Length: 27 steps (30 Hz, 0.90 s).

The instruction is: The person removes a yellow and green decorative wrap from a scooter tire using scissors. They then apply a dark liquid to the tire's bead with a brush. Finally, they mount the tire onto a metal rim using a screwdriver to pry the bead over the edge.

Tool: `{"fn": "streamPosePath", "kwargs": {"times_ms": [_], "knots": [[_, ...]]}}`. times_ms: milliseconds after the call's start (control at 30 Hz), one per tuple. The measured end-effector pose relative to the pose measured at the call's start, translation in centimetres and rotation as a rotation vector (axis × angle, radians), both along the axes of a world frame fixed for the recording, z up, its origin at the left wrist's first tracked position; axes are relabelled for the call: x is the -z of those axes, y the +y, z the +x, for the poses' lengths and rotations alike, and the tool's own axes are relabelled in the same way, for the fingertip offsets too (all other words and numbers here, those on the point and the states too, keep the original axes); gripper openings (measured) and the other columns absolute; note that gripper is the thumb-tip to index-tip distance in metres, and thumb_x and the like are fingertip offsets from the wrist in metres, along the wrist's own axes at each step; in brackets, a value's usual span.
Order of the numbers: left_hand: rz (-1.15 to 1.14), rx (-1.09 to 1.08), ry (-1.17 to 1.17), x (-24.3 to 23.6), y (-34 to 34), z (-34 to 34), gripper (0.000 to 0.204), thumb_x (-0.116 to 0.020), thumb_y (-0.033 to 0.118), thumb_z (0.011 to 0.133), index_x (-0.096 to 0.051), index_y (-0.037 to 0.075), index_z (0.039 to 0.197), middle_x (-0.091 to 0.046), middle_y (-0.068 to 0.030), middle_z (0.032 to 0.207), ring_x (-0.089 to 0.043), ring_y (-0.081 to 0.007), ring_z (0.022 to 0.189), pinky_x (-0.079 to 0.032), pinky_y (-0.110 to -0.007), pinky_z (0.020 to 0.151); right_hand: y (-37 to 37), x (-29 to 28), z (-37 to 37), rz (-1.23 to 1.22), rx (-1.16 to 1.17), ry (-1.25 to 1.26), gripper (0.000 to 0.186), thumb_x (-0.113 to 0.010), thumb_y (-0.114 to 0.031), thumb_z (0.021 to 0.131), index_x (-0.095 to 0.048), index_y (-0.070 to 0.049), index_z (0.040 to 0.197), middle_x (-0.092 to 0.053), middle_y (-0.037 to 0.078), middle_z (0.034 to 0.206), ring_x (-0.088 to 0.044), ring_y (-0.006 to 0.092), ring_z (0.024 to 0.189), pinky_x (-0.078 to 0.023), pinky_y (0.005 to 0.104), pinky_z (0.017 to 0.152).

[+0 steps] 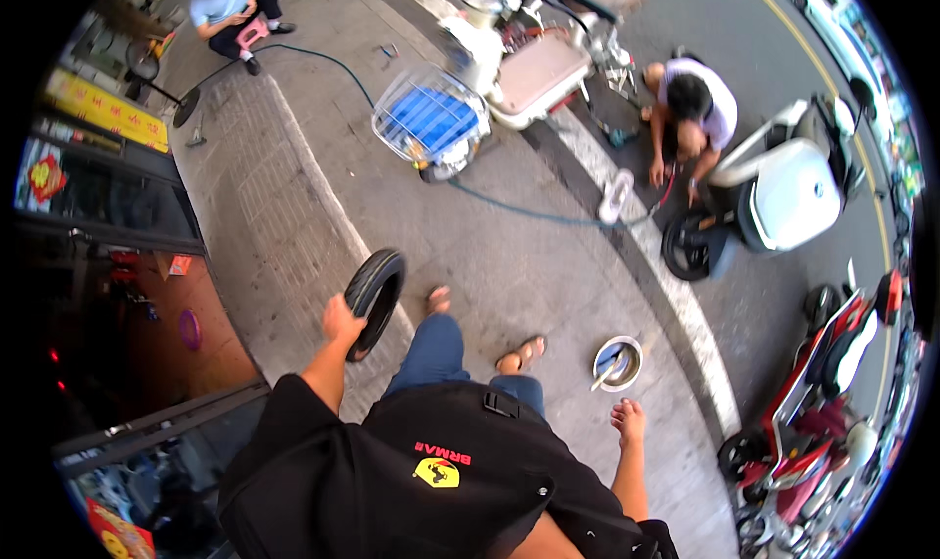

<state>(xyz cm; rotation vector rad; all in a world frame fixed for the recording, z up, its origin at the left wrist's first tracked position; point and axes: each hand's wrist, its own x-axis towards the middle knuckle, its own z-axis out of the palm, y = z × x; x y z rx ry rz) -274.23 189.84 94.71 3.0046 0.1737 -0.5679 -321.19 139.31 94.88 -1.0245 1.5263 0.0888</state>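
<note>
A black scooter tire [378, 298] hangs upright at my left side. My left hand [343, 321] is closed around its near edge. My right hand [629, 418] hangs away from my body with nothing in it, its fingers loosely bent and a little apart. The thing nearest to it is a round metal basin [618, 363] on the pavement, with a light-handled tool [609, 371] lying inside.
A person [691, 111] crouches by a scooter with a pale top box [795, 195]. Ahead stands another scooter with a blue-lined wire basket [431, 118]. A hose [519, 209] crosses the pavement. At left are a step edge [308, 163] and a doorway; red scooters [808, 402] stand right.
</note>
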Motion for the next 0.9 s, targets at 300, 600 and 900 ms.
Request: {"fn": "streamPosePath", "kwargs": {"times_ms": [300,600,900], "knots": [[-0.003,-0.941,0.074,-2.4,25.2,5.2,0.087,-0.084,0.022,0.053,-0.044,0.000,0.127,-0.048,-0.0228,0.134,-0.048,-0.0385,0.123,-0.039,-0.044,0.105,7.9,2.5,22.6,-0.093,-0.058,-0.016,0.015,-0.056,-0.018,0.089,-0.060,-0.005,0.096,-0.062,0.008,0.074,-0.060,0.0163,0.063,-0.047,0.0318,0.049],[-0.073,-1.121,-0.032,1.2,35.8,15.8,0.085,-0.083,0.020,0.053,-0.046,-0.007,0.125,-0.055,-0.0287,0.123,-0.056,-0.0432,0.113,-0.044,-0.045,0.099,25.4,5.9,58.5,0.227,-0.854,-0.062,0.024,-0.061,-0.023,0.090,-0.064,-0.003,0.103,-0.067,0.008,0.083,-0.065,0.0169,0.071,-0.053,0.0315,0.057],[0.128,-1.092,0.113,0.3,34.0,45.1,0.083,-0.078,0.022,0.058,-0.045,-0.004,0.129,-0.057,-0.0255,0.120,-0.056,-0.0409,0.112,-0.045,-0.045,0.097,25.4,14.0,89.1,0.329,-0.992,0.241,0.026,-0.063,-0.031,0.088,-0.068,-0.006,0.091,-0.064,0.004,0.066,-0.054,0.0131,0.051,-0.039,0.0291,0.039]]}}
